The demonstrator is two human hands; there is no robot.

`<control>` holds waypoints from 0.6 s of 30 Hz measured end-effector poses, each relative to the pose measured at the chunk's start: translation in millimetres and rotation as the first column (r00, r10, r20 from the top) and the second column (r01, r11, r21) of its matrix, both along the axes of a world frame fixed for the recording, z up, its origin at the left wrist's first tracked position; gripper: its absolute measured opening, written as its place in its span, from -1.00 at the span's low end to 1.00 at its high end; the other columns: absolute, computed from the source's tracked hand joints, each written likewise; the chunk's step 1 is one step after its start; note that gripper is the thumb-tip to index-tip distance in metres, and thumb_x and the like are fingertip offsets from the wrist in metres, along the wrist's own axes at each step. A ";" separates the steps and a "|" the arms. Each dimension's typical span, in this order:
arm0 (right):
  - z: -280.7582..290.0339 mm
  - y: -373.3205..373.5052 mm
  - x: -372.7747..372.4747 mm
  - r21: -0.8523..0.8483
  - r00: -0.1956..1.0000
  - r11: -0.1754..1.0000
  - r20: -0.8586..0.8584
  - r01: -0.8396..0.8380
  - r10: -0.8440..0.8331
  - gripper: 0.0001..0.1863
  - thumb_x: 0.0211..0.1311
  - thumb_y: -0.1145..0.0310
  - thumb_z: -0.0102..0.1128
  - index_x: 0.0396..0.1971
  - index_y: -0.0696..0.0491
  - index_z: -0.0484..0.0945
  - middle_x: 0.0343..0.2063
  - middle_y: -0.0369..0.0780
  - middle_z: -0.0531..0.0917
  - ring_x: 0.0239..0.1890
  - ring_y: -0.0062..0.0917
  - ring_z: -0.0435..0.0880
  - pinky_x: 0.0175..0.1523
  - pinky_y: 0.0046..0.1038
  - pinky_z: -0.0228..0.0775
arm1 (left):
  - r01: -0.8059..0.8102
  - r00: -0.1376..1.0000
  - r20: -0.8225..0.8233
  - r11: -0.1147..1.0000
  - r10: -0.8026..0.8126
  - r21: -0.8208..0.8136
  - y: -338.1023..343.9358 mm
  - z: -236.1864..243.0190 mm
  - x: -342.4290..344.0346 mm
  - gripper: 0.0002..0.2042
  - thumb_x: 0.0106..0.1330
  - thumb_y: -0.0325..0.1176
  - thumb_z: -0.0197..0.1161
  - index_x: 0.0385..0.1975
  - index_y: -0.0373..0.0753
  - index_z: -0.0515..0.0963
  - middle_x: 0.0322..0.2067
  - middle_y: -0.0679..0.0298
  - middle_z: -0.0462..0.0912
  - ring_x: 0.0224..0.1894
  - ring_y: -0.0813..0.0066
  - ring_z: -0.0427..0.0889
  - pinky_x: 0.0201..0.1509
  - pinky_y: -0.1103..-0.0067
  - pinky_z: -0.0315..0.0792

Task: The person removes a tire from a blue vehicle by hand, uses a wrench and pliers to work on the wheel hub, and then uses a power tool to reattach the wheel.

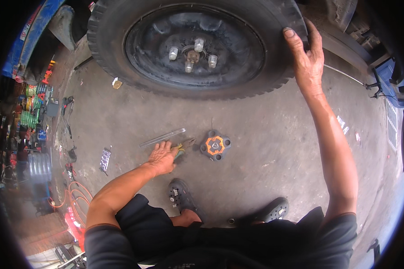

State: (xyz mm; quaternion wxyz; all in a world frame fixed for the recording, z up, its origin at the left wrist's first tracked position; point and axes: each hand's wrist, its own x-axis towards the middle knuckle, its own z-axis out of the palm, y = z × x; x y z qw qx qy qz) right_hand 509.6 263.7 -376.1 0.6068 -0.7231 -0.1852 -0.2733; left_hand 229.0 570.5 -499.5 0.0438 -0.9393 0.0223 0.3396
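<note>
A black tyre [280, 54] on a dark steel wheel [242, 54] fills the top of the head view. Several silver lug nuts [173, 54] surround its rusty hub centre [192, 57]. My right hand [309, 62] grips the tyre's right edge, thumb on the sidewall and fingers over the tread. Low at the floor, my left hand [161, 158] is closed over pliers [180, 149] with yellow-green handles, their jaws pointing right; its palm side is hidden. Just beyond it lies a clear, narrow strip [162, 137]. A grey and orange centre cap [216, 145] rests right of the pliers.
A patterned, phone-like slab [105, 159] lies on the concrete floor at left. Tools, bottles and an orange hose [78, 190] crowd the left side. My dark clogs [182, 193] stand below the cap. A blue panel [33, 38] is at upper left, a floor grate [391, 123] far right.
</note>
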 end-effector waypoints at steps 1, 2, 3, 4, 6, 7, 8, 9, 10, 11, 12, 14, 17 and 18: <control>-1.2 2.5 -1.0 -0.010 1.000 1.000 -0.007 -0.007 0.007 -0.21 0.09 -0.08 0.22 0.16 0.19 0.26 0.04 0.00 0.43 0.11 -0.33 0.39 0.19 -0.43 0.19 | 0.013 0.999 0.051 0.999 -0.010 -0.052 -10.8 -3.9 4.0 -0.32 0.04 -0.15 0.30 0.20 -0.19 0.24 0.18 -0.02 0.16 0.23 0.04 0.15 0.22 0.23 0.13; 0.3 2.4 -3.4 -0.021 0.999 1.000 -0.042 -0.008 0.007 -0.21 0.10 -0.09 0.21 0.16 0.19 0.26 0.04 0.00 0.44 0.10 -0.35 0.39 0.19 -0.44 0.18 | 0.028 0.995 0.100 0.995 -0.018 -0.100 -22.2 -8.5 7.9 -0.25 0.03 -0.10 0.31 0.24 -0.18 0.17 0.21 -0.03 0.13 0.24 0.04 0.13 0.23 0.23 0.10; -1.0 2.6 -5.5 -0.032 0.997 0.999 -0.076 -0.008 0.006 -0.22 0.11 -0.09 0.20 0.16 0.19 0.27 0.03 0.00 0.44 0.10 -0.37 0.39 0.19 -0.45 0.18 | 0.056 0.991 0.128 0.984 -0.034 -0.172 -35.9 -16.0 15.9 -0.22 0.03 -0.08 0.31 0.26 -0.15 0.13 0.23 -0.03 0.10 0.25 0.03 0.12 0.24 0.21 0.09; -1.9 -0.1 -5.7 -0.072 0.998 0.995 -0.019 0.062 -0.064 -0.24 0.14 -0.09 0.17 0.15 0.20 0.27 0.01 -0.02 0.47 0.06 -0.37 0.42 0.17 -0.46 0.19 | 0.095 0.984 0.167 0.966 -0.055 -0.242 -52.5 -22.2 28.9 -0.19 0.03 -0.05 0.31 0.29 -0.13 0.08 0.25 -0.03 0.06 0.25 0.01 0.11 0.24 0.19 0.08; -9.8 -5.5 -3.2 -0.089 0.995 0.991 0.018 0.102 -0.101 -0.24 0.14 -0.10 0.15 0.15 0.20 0.27 0.00 -0.03 0.47 0.05 -0.36 0.43 0.16 -0.46 0.20 | 0.092 0.978 0.205 0.947 -0.029 -0.307 -80.4 -40.8 46.9 -0.20 0.03 0.03 0.29 0.28 -0.07 0.11 0.26 -0.01 0.04 0.29 -0.04 0.05 0.27 0.13 0.05; -9.0 -2.8 -1.8 -0.110 0.988 0.983 0.059 0.147 -0.142 -0.24 0.15 -0.10 0.13 0.15 0.20 0.26 -0.01 -0.04 0.48 0.04 -0.35 0.44 0.16 -0.45 0.20 | 0.112 0.958 0.285 0.951 -0.027 -0.287 -86.2 -57.7 50.6 -0.21 0.03 0.07 0.27 0.28 -0.06 0.14 0.26 0.01 0.05 0.28 -0.04 0.06 0.25 0.11 0.06; -9.6 0.1 -2.4 -0.098 0.989 0.986 0.068 0.137 -0.131 -0.24 0.16 -0.11 0.12 0.16 0.20 0.26 -0.01 -0.04 0.48 0.04 -0.33 0.44 0.17 -0.45 0.19 | 0.077 0.963 0.270 0.955 0.003 -0.288 -95.3 -65.2 56.6 -0.23 0.05 0.08 0.25 0.27 -0.07 0.15 0.26 0.03 0.06 0.29 -0.03 0.04 0.26 0.11 0.06; -4.4 1.4 -3.2 -0.101 0.989 0.986 0.077 0.135 -0.127 -0.24 0.16 -0.11 0.12 0.16 0.20 0.26 -0.01 -0.04 0.48 0.04 -0.33 0.44 0.17 -0.45 0.19 | 0.042 0.966 0.255 0.957 0.034 -0.287 -99.7 -69.7 60.2 -0.25 0.06 0.08 0.23 0.25 -0.08 0.17 0.25 0.04 0.08 0.29 -0.02 0.03 0.27 0.11 0.05; -5.3 -0.5 -5.9 -0.117 0.995 0.988 0.003 0.103 -0.103 -0.24 0.16 -0.11 0.12 0.16 0.20 0.25 0.00 -0.03 0.48 0.05 -0.33 0.43 0.18 -0.45 0.17 | 0.036 0.969 0.243 0.954 0.040 -0.298 -103.1 -72.7 55.4 -0.25 0.06 0.08 0.23 0.25 -0.08 0.17 0.25 0.04 0.08 0.29 -0.02 0.03 0.27 0.11 0.05; -6.7 -1.6 -7.7 -0.129 0.994 0.989 -0.073 0.069 -0.079 -0.23 0.16 -0.11 0.12 0.16 0.21 0.25 0.01 -0.03 0.47 0.07 -0.33 0.42 0.19 -0.45 0.16 | 0.090 0.986 0.163 0.945 -0.040 -0.314 -105.1 -74.3 49.1 -0.32 0.08 0.05 0.22 0.20 -0.11 0.25 0.21 0.04 0.15 0.27 0.01 0.10 0.26 0.11 0.06; -9.5 -1.3 -8.6 -0.138 0.994 0.988 -0.086 0.062 -0.074 -0.23 0.16 -0.11 0.12 0.16 0.21 0.25 0.01 -0.03 0.47 0.07 -0.33 0.42 0.19 -0.45 0.16 | 0.142 0.989 0.083 0.932 -0.121 -0.333 -107.0 -74.9 42.6 -0.39 0.10 0.02 0.21 0.14 -0.14 0.33 0.17 0.04 0.23 0.24 0.03 0.17 0.26 0.11 0.06; -8.8 -5.6 -7.1 -0.143 0.988 0.984 -0.097 0.104 -0.118 -0.24 0.17 -0.10 0.11 0.17 0.20 0.24 0.02 -0.03 0.46 0.07 -0.36 0.41 0.18 -0.46 0.16 | 0.124 0.992 0.026 0.930 -0.122 -0.345 -108.3 -64.5 45.0 -0.46 0.12 0.02 0.20 0.04 -0.17 0.41 0.11 0.05 0.31 0.22 0.08 0.20 0.27 0.10 0.06; -23.4 -16.4 4.4 -0.131 0.991 0.982 0.022 0.133 -0.131 -0.24 0.17 -0.10 0.11 0.18 0.19 0.23 0.03 -0.03 0.45 0.07 -0.37 0.40 0.18 -0.47 0.16 | 0.151 0.955 0.292 0.927 -0.047 -0.345 -97.3 -72.0 72.4 -0.62 0.15 -0.02 0.19 -0.29 -0.25 0.56 -0.14 0.05 0.54 0.03 0.15 0.45 0.16 0.16 0.25; -21.4 -16.3 5.2 -0.133 0.991 0.983 0.034 0.129 -0.126 -0.24 0.17 -0.10 0.11 0.18 0.19 0.23 0.03 -0.03 0.45 0.07 -0.37 0.40 0.18 -0.47 0.16 | -0.132 0.900 0.333 0.903 0.282 -0.409 -92.8 -74.1 95.5 -0.66 0.13 -0.06 0.21 -0.33 -0.25 0.56 -0.22 0.03 0.57 -0.09 0.10 0.51 0.04 0.20 0.35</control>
